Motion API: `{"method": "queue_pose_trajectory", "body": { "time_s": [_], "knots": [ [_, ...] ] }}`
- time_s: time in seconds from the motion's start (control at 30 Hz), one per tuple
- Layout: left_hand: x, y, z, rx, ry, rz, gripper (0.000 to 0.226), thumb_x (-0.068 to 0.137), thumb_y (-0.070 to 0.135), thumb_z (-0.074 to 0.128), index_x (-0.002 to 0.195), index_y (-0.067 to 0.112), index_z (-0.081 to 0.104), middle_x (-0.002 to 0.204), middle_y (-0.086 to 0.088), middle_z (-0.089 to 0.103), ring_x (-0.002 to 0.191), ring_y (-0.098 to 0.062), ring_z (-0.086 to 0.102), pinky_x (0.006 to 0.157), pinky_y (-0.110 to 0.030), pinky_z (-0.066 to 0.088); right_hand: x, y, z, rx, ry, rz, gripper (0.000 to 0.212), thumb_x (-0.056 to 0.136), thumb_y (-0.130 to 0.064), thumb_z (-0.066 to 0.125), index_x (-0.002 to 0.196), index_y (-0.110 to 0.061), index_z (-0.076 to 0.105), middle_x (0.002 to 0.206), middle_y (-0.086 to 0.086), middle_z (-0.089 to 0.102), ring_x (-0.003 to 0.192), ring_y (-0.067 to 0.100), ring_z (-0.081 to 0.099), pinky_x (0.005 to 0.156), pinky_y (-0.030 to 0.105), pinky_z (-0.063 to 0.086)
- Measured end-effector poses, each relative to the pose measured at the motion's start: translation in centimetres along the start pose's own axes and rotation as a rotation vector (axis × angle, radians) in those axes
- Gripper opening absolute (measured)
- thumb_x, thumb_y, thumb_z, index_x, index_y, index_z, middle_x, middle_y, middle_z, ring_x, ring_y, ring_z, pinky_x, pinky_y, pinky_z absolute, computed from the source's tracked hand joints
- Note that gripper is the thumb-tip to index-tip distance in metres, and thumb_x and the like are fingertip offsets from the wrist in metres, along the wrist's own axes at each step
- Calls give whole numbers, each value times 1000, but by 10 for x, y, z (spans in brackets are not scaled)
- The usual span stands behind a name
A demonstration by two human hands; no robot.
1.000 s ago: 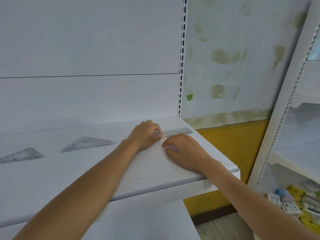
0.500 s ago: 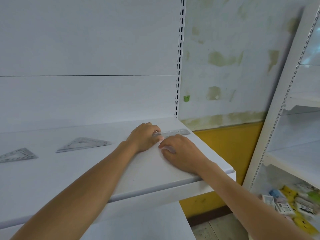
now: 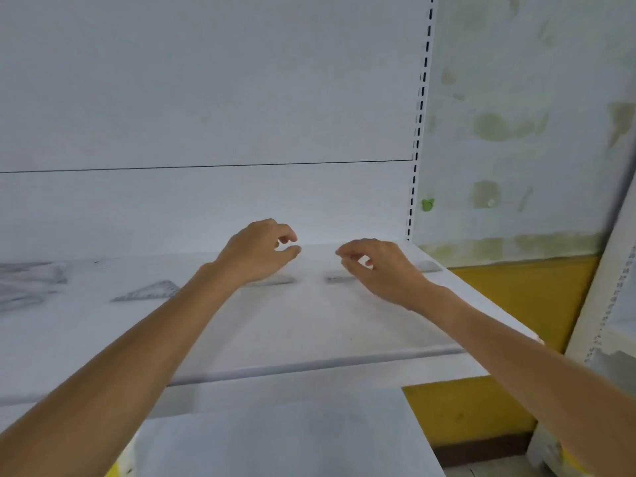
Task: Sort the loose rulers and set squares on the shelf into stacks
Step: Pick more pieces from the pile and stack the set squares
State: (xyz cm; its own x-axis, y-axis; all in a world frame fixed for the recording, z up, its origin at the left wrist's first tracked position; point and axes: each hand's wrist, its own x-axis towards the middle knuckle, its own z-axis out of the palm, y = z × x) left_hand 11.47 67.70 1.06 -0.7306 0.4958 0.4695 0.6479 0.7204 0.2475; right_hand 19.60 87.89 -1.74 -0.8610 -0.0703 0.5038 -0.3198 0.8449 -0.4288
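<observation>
Lying flat near the right end of the white metal shelf (image 3: pixel 309 325), the clear plastic ruler (image 3: pixel 339 279) shows only in pieces beneath the hands; blur hides whether it is one ruler or a stack. Left hand (image 3: pixel 258 251) and right hand (image 3: pixel 378 266) hover just above it, fingers loosely curled, holding nothing. A clear triangular set square (image 3: pixel 148 291) lies apart to the left, with blurred grey shapes (image 3: pixel 31 280) beyond. Judgement: rulers placed; set squares yet to be stacked.
</observation>
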Motion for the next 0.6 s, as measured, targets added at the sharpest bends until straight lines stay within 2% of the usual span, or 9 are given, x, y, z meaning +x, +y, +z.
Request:
{"method": "queue_pose_trajectory", "body": {
  "time_s": [0.2, 0.33, 0.43, 0.6],
  "knots": [
    [-106, -95, -81, 90, 115, -293, 19, 89, 37, 52, 95, 24, 65, 93, 9, 59, 88, -12, 58, 82, -32, 46, 63, -133, 71, 209, 23, -235, 24, 94, -21, 49, 111, -14, 64, 103, -3, 66, 82, 3, 52, 79, 16, 41],
    [-194, -158, -145, 168, 167, -484, 16, 87, 28, 57, 97, 21, 67, 101, 3, 64, 89, -15, 61, 86, -37, 48, 76, -229, 132, 294, -103, -343, 27, 94, -23, 48, 117, -16, 59, 106, -2, 63, 90, 9, 56, 88, 29, 47],
    [-255, -195, -191, 196, 213, -581, 15, 85, 19, 61, 98, 16, 68, 102, -2, 66, 84, -15, 60, 85, -30, 47, 79, -294, 174, 309, -200, -418, 31, 93, -24, 49, 123, -16, 55, 113, 1, 61, 99, 15, 57, 91, 35, 47],
    [-327, -241, -246, 255, 188, -660, 22, 87, 18, 59, 108, 15, 65, 106, -6, 63, 91, -17, 59, 87, -30, 46, 85, -378, 224, 332, -289, -443, 35, 92, -22, 50, 127, -17, 51, 118, 1, 58, 103, 15, 55, 88, 28, 43]
  ]
}}
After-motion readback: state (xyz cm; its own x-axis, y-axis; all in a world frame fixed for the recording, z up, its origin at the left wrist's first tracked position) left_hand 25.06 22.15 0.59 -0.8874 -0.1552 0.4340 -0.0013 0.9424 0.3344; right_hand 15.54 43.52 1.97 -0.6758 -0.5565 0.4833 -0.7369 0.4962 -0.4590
